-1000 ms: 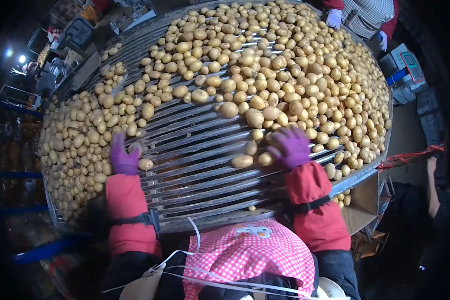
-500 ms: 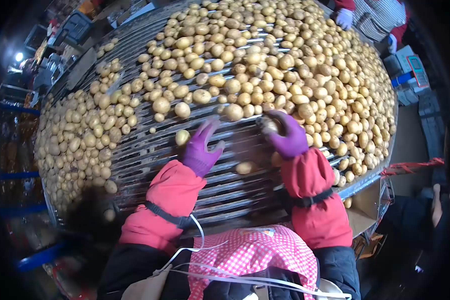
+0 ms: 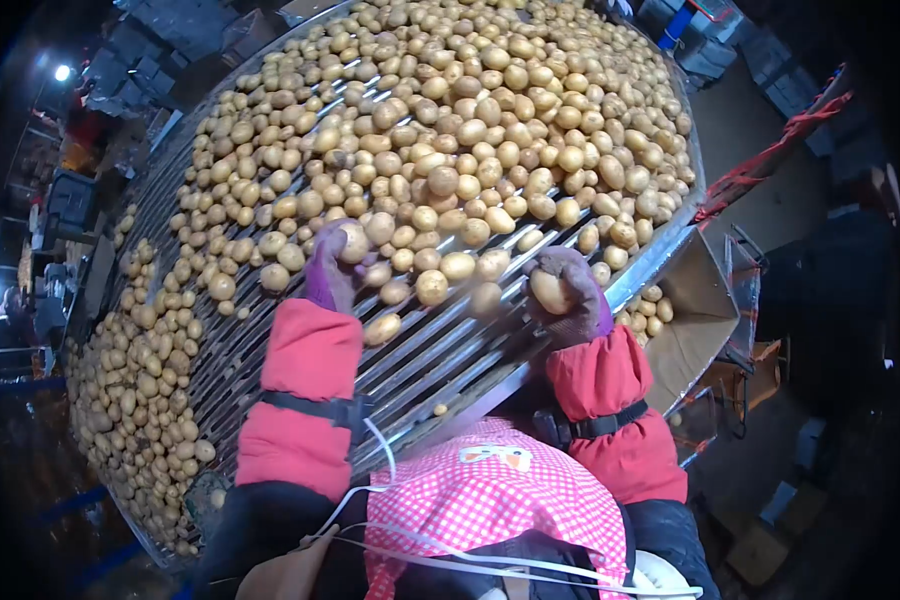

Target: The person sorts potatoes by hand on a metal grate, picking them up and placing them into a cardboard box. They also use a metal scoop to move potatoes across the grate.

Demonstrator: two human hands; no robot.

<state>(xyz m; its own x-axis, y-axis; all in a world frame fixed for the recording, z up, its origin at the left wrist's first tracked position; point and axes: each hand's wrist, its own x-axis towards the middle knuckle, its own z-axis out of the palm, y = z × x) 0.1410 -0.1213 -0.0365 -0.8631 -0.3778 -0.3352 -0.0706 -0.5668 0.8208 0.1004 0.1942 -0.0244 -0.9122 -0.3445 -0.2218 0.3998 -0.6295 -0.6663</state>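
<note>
My left hand, in a purple glove, curls its fingers round a potato at the near side of the heap. In my right hand, gloved the same way, sits another potato, held above the bars near the right edge. Both potatoes are round and yellow-brown. Between my hands, several loose potatoes lie on the slatted metal table, a few of them blurred. One oval potato rests just below my left hand.
A large heap of potatoes covers the far part of the table, with another pile at the left. An open cardboard box holding potatoes stands against the right edge. Red strapping hangs beyond it.
The view has swung to the right, bringing the cardboard box closer in. My left hand has closed round a potato; my right hand is now over the bars near the edge with a potato.
</note>
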